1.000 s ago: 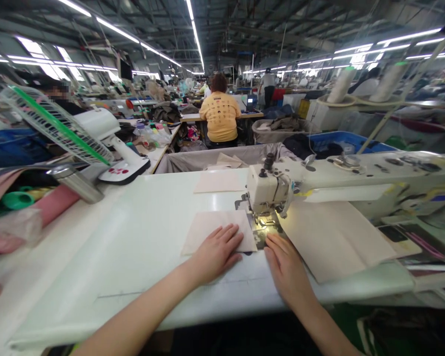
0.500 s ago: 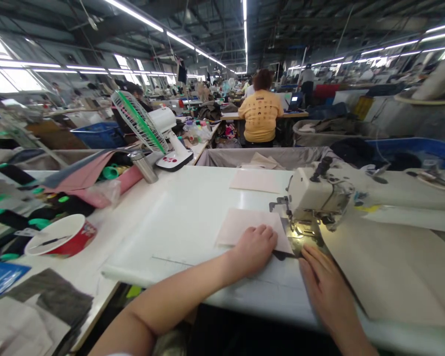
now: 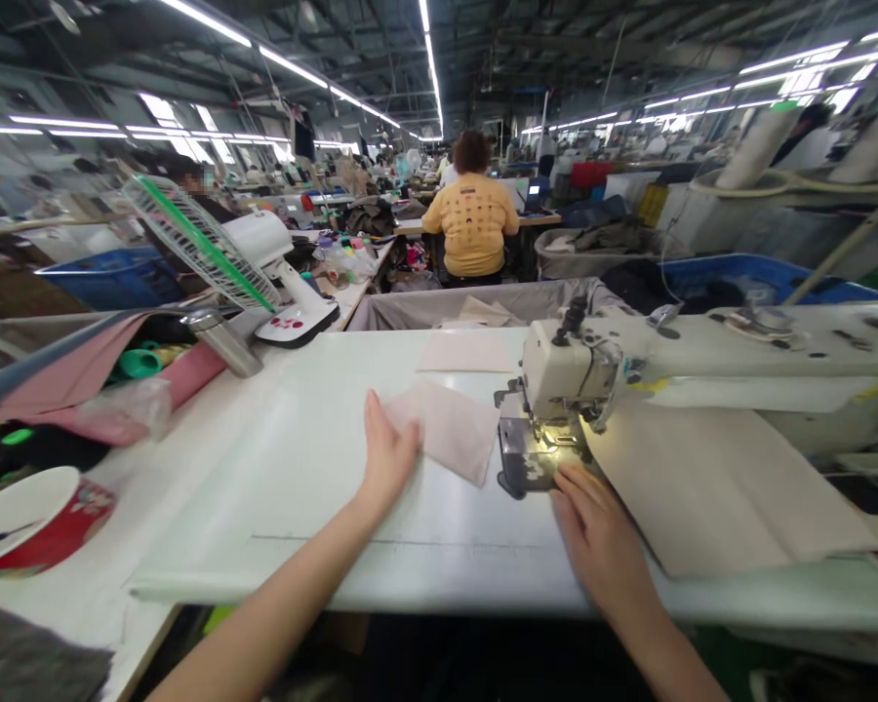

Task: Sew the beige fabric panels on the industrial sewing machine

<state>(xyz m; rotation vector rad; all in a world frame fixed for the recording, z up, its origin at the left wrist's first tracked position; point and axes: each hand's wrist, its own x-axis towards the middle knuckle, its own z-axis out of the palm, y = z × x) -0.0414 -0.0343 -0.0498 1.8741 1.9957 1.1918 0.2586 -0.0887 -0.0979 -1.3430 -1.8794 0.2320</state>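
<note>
A pale beige fabric piece (image 3: 458,429) lies turned at an angle on the sewing table, left of the needle plate. My left hand (image 3: 389,453) has its left edge between thumb and fingers, slightly blurred by motion. My right hand (image 3: 604,536) rests with fingers stretched out, fingertips on the front edge of the metal needle plate (image 3: 531,458). Above the plate stands the sewing machine head (image 3: 567,366), its lamp lighting the needle area. Another pale fabric piece (image 3: 462,351) lies flat farther back. Under the machine arm, right of my right hand, is a larger beige fabric panel (image 3: 709,487).
To the left stand a white fan (image 3: 293,292), a steel flask (image 3: 223,343) and a red-and-white paper tub (image 3: 51,522). Beyond the table's back edge is a grey cloth-lined bin (image 3: 395,310). A person in a yellow shirt (image 3: 472,224) sits ahead, facing away.
My left hand has moved left from lying flat on the fabric piece to its left edge. The piece has turned and slid away from the needle plate. The view has swung right.
</note>
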